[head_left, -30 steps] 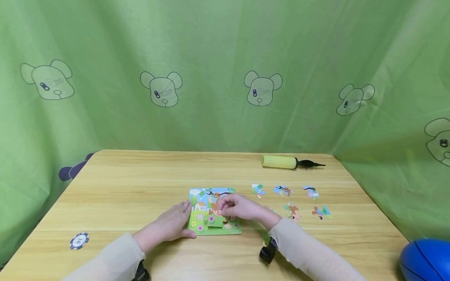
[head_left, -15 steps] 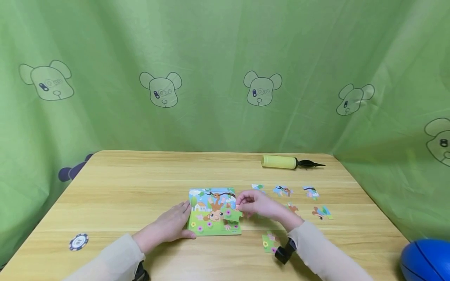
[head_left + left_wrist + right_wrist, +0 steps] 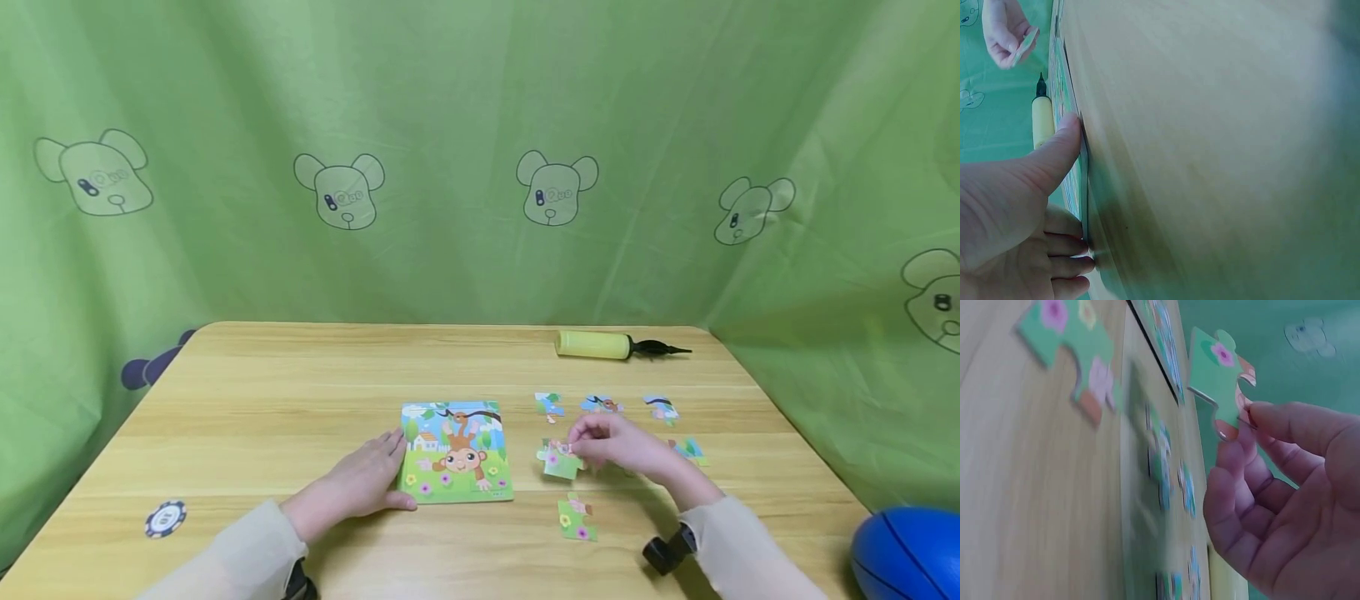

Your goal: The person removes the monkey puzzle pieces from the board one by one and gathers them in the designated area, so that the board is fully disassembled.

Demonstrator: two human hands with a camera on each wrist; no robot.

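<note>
A green puzzle piece with a pink flower is pinched between the thumb and fingers of my right hand, raised above the table. In the right wrist view my right hand holds it by one edge. My left hand lies along the left edge of the monkey picture board, fingers fairly straight, thumb at its lower corner. The left wrist view shows the left thumb touching the board's edge. Another flowered puzzle piece lies on the table below the right hand.
Several puzzle pieces lie right of the board, among them a blue one and one with a branch; some are partly covered by the right hand. A yellow hand pump lies behind, a poker chip at left, a blue ball at right.
My right hand has carried the flowered puzzle piece rightward from over the board to above the loose pieces, uncovering the monkey picture. My left hand has stayed at the board's edge.
</note>
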